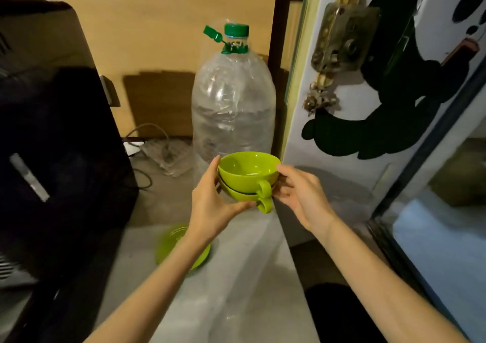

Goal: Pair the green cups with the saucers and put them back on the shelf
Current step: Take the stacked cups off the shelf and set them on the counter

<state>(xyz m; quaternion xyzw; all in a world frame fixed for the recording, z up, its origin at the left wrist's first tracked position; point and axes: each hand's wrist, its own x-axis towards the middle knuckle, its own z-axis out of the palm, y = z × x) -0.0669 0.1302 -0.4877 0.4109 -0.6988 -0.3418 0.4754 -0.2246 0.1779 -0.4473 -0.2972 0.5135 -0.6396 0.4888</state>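
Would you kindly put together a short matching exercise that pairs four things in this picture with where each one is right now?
Things:
1. stacked green cups
2. green saucers
3. clear plastic bottle
4. panda picture

Places:
A. on the white door at the right
B. held up between the left hand and the right hand
C. standing upright on the counter, behind the cups
D. lying flat on the counter, partly hidden under the left forearm

Pairs: 1-B, 2-D, 3-C, 4-A
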